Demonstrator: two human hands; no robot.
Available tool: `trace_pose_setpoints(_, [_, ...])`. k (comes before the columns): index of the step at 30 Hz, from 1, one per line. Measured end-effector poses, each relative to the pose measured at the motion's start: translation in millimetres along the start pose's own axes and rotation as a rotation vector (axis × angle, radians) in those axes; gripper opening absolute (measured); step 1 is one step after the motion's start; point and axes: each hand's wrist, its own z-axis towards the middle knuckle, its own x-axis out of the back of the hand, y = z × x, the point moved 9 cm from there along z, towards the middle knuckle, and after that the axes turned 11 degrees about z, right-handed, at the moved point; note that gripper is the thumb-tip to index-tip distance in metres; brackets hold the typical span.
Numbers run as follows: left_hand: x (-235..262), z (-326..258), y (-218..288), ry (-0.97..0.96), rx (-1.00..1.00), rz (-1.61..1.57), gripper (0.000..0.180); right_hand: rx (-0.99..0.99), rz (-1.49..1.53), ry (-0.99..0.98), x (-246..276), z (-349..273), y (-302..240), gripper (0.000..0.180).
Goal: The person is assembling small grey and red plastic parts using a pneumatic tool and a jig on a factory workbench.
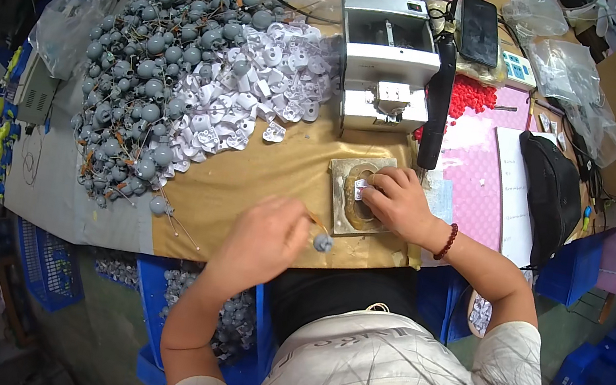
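Note:
My right hand (397, 200), a dark red bead bracelet at its wrist, is over a square metal plate (391, 164) with a brownish oval ring (354, 213) on it. Its bent fingers close on a small white plastic piece (360, 189) within the ring. To the left, my left hand (266, 236) is closed and a little blurred. From its fingertips an orange strip leads to a small grey ball-shaped part (323, 242), which hangs near the table's front edge. The exact grip of the left fingers is hidden.
A heap of grey ball-shaped parts with wires (148, 91) lies at left, beside many white plastic pieces (261, 80). Behind the plate stands a grey-white machine (388, 68) with a black upright bar (437, 108). Red pieces (472, 98), a phone (479, 31) and a black pouch (548, 190) are at right.

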Motion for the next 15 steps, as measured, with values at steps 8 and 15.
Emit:
trace_pose_setpoints(8, [-97, 13, 9, -0.339, 0.142, -0.643, 0.026, -0.416, 1.51, -0.014, 15, 5, -3, 0.033])
trace_pose_setpoints(15, [-161, 6, -21, -0.316, 0.456, -1.309, 0.017, -0.54, 1.003, -0.065, 12, -9, 24, 0.015])
